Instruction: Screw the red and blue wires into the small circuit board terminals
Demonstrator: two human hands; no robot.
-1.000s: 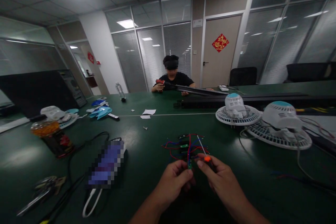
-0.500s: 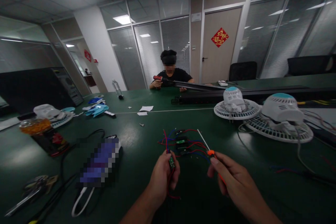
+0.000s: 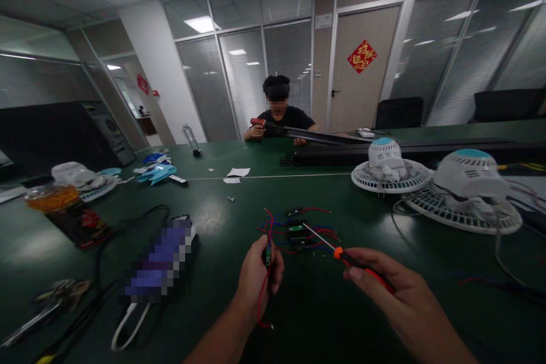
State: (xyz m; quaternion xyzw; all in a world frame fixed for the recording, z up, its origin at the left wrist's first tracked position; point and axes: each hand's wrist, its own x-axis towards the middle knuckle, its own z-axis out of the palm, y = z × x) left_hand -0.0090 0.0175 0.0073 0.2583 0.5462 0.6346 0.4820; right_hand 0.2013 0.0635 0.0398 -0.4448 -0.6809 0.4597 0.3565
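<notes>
My left hand (image 3: 261,272) is closed around a small green circuit board (image 3: 268,255) with red and blue wires coming off both ends. Part of the board is hidden by the fingers. In my right hand (image 3: 386,281) lies a screwdriver (image 3: 362,266) with an orange and black handle, its thin shaft pointing up and left. The shaft's tip appears close to several wired circuit boards (image 3: 296,228) lying on the green table (image 3: 222,227); I cannot tell whether it touches them. Red and blue leads spread out from those boards.
White fan parts (image 3: 390,173) stand at right, with a larger one (image 3: 469,187) beside them. To the left are a bottle (image 3: 68,213), a blurred phone-like device (image 3: 160,261) with cables, and keys (image 3: 63,296). Across the table a person (image 3: 279,116) holds a red power drill (image 3: 259,123).
My left hand has shifted slightly left and the board in it has turned more edge-on. The screwdriver has tipped over to the left, its shaft now lower over the loose boards.
</notes>
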